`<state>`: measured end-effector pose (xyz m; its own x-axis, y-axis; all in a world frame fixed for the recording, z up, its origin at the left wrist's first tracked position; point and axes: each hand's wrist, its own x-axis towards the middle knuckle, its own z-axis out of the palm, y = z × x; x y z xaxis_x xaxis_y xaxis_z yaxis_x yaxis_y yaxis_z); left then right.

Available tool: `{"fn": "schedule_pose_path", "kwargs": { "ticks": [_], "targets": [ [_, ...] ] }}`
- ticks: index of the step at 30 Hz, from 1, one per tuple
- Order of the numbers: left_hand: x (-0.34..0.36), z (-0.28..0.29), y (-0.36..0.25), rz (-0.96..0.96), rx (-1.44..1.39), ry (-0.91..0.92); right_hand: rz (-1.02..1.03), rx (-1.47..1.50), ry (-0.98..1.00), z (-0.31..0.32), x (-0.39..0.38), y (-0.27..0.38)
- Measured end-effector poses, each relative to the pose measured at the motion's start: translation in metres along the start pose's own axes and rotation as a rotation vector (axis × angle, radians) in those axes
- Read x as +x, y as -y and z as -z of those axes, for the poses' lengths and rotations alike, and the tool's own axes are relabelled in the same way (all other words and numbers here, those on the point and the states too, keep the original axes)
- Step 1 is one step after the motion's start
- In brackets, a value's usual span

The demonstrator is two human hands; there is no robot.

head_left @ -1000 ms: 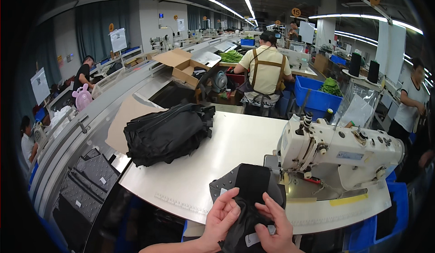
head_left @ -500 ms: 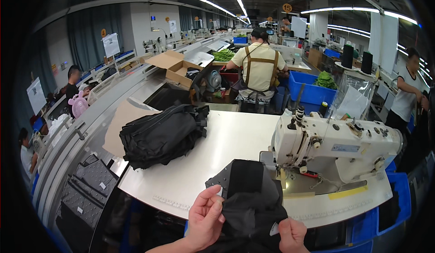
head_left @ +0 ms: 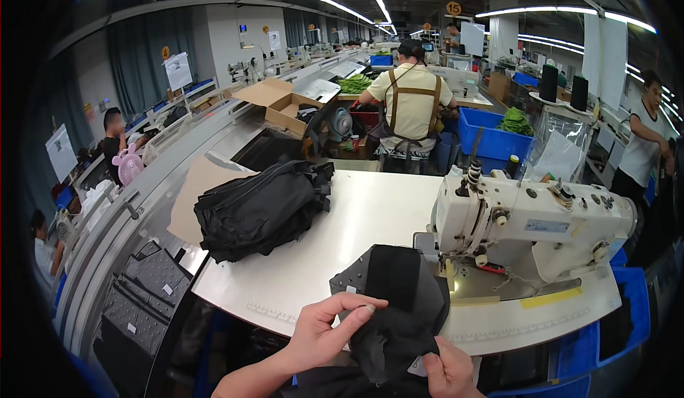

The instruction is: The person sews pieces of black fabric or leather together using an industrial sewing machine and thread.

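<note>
Right hand (head_left: 450,368) cut off at the wrist by the lower edge; its curled fingers partly hidden. Underside of the dark fabric piece (head_left: 395,327) not visible. Needle area of the sewing machine (head_left: 527,216) too small to make out.

Left hand (head_left: 324,334): index stretched over the fabric, thumb bent close to it, other fingers curled; can't tell if cloth is caught between those 2 digits. Right hand: thumb and fingers pinching the fabric's right edge, next to a white tag (head_left: 418,366). Piece sits left of the machine and nearer the wearer.

Vs 0.5 s ago: left index now reaches across the piece, not at its left edge; right pinch continues. Black fabric bundle (head_left: 260,209) unchanged, farther left of the machine.

White table (head_left: 377,202): surface shows between machine and bundle; front edge curves below the machine, fabric's lower end past it. Yellow tape (head_left: 552,296) in front of the machine, blue bin (head_left: 634,280) off its right end.
</note>
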<state>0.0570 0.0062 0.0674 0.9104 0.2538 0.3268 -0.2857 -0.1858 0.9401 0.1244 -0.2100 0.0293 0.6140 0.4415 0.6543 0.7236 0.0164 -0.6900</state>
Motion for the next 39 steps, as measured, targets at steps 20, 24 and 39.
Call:
{"fn": "schedule_pose_path", "kwargs": {
  "ticks": [20, 24, 39],
  "targets": [
    [-0.013, -0.019, 0.006, 0.118, -0.166, -0.048, -0.374, 0.230, 0.070, 0.000, 0.021, 0.006],
    [-0.020, -0.024, 0.003, 0.208, -0.105, 0.021, -0.279, 0.085, 0.173, 0.002, 0.024, 0.008],
    [0.017, -0.013, 0.025, 0.147, -0.095, -0.166, -0.332, 0.101, 0.674, -0.005, 0.145, -0.040]
  ]
}}
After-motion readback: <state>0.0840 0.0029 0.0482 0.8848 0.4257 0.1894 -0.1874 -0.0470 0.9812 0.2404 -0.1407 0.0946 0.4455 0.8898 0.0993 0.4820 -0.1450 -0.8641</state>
